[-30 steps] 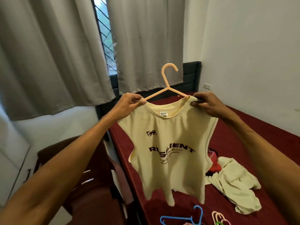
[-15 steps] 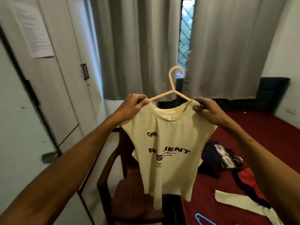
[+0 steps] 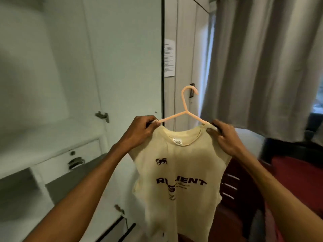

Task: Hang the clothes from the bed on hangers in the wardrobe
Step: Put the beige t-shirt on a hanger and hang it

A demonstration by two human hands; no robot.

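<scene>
On the far left stands a pale white wardrobe point(image 3: 52, 67), its interior open to view with a shelf and a small white drawer point(image 3: 70, 158) with a metal pull; a hinged wardrobe door point(image 3: 132, 58) stands edge-on just right of it. In front of this, the person's left hand point(image 3: 139, 131) is closed in a pinching grip on the left shoulder of a cream sleeveless cotton shirt with dark lettering point(image 3: 176, 180), held up at chest height. The shirt is threaded on a peach plastic hanger point(image 3: 187, 109), whose long bar runs left to right between the two hands and whose hook points upward, curling right. The right hand point(image 3: 225, 135) is likewise closed on the shirt's right shoulder and the hanger's end. Farther right hang grey curtains point(image 3: 262, 67), with a dark wooden chair point(image 3: 232, 186) and a red-covered bed point(image 3: 297, 172) below. The wardrobe opening lies to the left of the hanger, nearer the left hand; no hanging rail is visible.
</scene>
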